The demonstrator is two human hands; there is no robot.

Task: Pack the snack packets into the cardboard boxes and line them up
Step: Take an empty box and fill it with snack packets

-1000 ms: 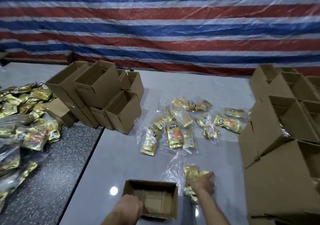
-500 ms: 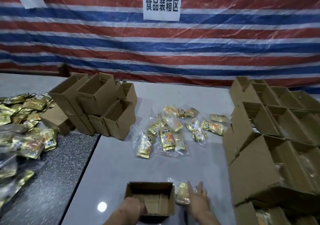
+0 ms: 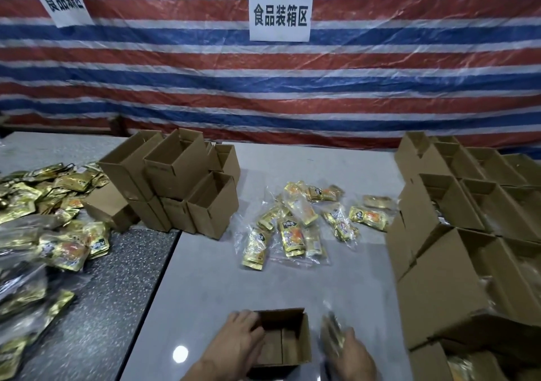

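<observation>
Left hand steadies box by its 9 o'clock wall, right hand pinches packets: light, slippery, floppy, so grip mid-body.

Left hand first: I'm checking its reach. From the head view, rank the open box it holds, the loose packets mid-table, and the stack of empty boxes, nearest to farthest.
1. Open box, under the left hand.
2. Loose packets, mid-table, ahead.
3. Stack of empty boxes, far left.
</observation>
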